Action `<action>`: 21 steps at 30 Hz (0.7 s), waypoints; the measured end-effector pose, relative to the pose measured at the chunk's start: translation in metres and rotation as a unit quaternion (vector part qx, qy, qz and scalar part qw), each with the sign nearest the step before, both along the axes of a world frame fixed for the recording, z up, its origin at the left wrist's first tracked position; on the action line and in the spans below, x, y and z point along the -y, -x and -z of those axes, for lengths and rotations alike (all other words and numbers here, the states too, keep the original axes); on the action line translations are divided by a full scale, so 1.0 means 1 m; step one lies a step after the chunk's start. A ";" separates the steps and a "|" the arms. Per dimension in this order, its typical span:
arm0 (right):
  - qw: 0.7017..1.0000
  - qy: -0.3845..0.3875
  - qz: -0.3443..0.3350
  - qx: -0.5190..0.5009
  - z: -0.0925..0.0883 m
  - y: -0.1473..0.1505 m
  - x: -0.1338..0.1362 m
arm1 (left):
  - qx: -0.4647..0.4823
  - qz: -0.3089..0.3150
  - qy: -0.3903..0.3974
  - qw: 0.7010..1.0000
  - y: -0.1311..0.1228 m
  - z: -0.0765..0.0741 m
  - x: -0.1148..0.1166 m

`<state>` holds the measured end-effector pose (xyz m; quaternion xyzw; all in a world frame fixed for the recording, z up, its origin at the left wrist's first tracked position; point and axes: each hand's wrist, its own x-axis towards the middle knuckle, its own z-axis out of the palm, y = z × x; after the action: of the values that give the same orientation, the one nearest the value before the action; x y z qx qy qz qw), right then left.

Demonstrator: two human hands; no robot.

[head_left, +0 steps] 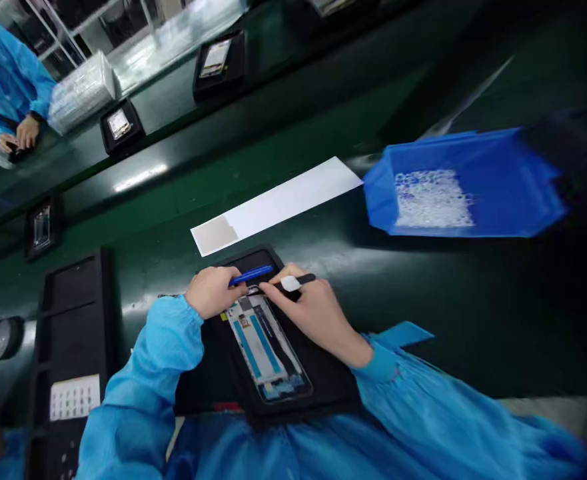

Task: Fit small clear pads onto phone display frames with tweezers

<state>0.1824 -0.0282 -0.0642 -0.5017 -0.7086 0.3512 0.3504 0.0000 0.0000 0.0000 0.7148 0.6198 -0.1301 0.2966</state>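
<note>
An opened phone [268,347], its inner parts and blue strips showing, lies in a black tray [318,380] right in front of me. My left hand [214,291] is closed round a blue pen-like tool [251,274] at the phone's top edge. My right hand [313,313] is closed on a black tool with a white tag [293,283], its tip also at the phone's top end. Both tool tips meet near the phone's upper corner. Blue sleeves cover both my arms.
A white paper strip [278,203] lies beyond the tray. A blue bin [463,183] with clear small parts stands at the right. A long black tray [73,333] sits at the left. More phones in trays ride the belt behind [120,125], where another person in blue [13,100] works.
</note>
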 end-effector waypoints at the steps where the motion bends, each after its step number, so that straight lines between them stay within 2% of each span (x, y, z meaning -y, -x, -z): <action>1: 1.000 -0.006 -0.001 0.003 0.000 0.000 0.000 | 0.000 -0.002 0.001 1.000 0.000 0.000 0.001; 7: 0.999 -0.051 -0.001 0.009 -0.003 0.003 -0.001 | -0.001 -0.021 -0.016 1.000 -0.004 -0.001 0.005; 10: 0.998 -0.028 0.002 -0.058 -0.001 0.000 -0.004 | 0.034 -0.073 -0.087 0.993 0.004 -0.004 0.021; 12: 0.990 0.003 0.037 -0.135 0.002 -0.006 -0.004 | 0.090 -0.148 -0.156 0.972 0.014 -0.005 0.046; 15: 0.970 0.043 0.099 -0.216 0.006 -0.018 0.005 | 0.119 -0.251 -0.229 0.933 0.025 0.006 0.107; 18: 0.952 0.112 0.103 -0.265 0.004 -0.024 0.024 | 0.107 -0.293 -0.191 0.931 0.022 0.036 0.168; 20: 0.939 0.146 0.103 -0.295 0.001 -0.021 0.034 | 0.124 -0.324 -0.183 0.920 0.017 0.057 0.191; 21: 0.933 0.151 0.109 -0.307 0.000 -0.018 0.037 | 0.153 -0.336 -0.180 0.912 0.015 0.064 0.196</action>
<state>0.2007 -0.0649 -0.0639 -0.4907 -0.4456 0.5509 0.5071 -0.0154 -0.1957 -0.0639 0.5168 0.7831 0.2023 0.2805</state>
